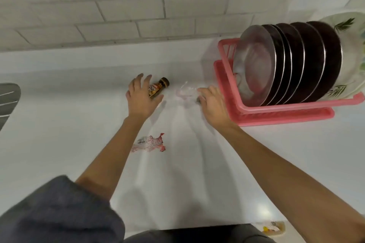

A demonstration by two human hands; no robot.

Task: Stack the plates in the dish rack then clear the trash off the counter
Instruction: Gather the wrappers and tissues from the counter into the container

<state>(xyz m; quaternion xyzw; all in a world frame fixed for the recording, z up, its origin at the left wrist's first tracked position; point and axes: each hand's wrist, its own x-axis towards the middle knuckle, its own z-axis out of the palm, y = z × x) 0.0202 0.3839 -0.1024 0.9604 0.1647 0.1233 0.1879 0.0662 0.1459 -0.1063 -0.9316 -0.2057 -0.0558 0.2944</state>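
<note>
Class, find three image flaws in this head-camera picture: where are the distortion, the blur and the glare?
Head view: the wide lens bows the rows of wall tiles; head view: the clear wrapper by the right hand is smeared with blur; head view: a soft glare spot lies on the white counter at lower right, faint arm shadows at centre.
</note>
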